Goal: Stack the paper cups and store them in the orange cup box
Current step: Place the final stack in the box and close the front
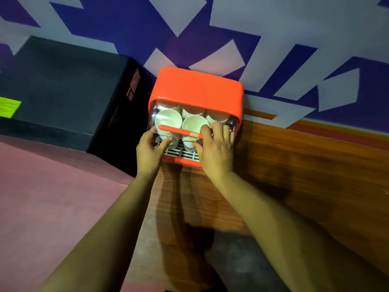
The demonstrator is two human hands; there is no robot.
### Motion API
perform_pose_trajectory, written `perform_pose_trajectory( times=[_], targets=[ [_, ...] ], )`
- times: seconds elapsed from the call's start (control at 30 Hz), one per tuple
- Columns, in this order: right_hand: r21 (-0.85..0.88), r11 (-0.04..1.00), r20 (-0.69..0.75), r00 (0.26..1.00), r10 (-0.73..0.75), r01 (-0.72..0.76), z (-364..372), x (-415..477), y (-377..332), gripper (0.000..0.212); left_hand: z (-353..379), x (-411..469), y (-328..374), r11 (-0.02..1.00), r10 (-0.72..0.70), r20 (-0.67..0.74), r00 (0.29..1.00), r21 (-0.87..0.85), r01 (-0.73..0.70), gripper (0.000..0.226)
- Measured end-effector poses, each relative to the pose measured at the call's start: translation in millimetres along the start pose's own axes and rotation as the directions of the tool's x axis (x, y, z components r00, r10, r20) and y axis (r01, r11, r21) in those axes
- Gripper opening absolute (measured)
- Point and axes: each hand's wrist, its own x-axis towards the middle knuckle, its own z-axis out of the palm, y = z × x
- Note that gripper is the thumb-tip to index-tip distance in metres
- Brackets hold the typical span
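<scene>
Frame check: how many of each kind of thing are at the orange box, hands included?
Paper cup stacks: 5 in view; more may be hidden.
Orange cup box: 1
Hands: 2, the left hand at the edge of the clear lid, the right hand curled over its handle.
Total: 8
</scene>
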Motion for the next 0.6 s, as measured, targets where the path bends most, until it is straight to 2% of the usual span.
perform_pose_trajectory(
  times=[0.2, 0.33, 0.43, 0.5, 0.6],
  targets=[
    [-0.054, 0.998, -0.069, 0.997, -0.024, 0.02, 12.3, -8.3, -4.3, 0.032, 1.4, -0.1, -2.0, 0.998, -0.057, 0.011, 0.998, -0.015, 0.057, 0.046],
    [0.091, 0.995, -0.091, 0.996, -0.024, 0.033, 3.9, -15.9, 2.1, 0.03, -4.7, -11.7, -12.8, 0.979, -0.148, -0.033, 0.988, -0.146, 0.142, 0.041],
    [0.179, 0.977, -0.138, 0.98, 0.145, -0.119, -2.4, -19.2, 11.6, 0.033, -18.4, -13.9, -12.0, 0.938, -0.221, -0.098, 0.97, -0.295, 0.183, 0.054],
    [0.211, 0.945, -0.12, 0.953, 0.278, -0.249, -1.6, -20.2, 17.6, 0.035, -23.3, -11.7, -0.2, 0.946, -0.177, -0.059, 0.982, -0.285, 0.153, 0.066],
    [0.335, 0.805, 0.048, 0.862, 0.504, -0.489, -5.0, -21.7, 14.7, 0.065, -20.7, -4.7, 14.0, 0.961, -0.052, 0.085, 0.995, -0.265, 0.073, 0.076]
  ],
)
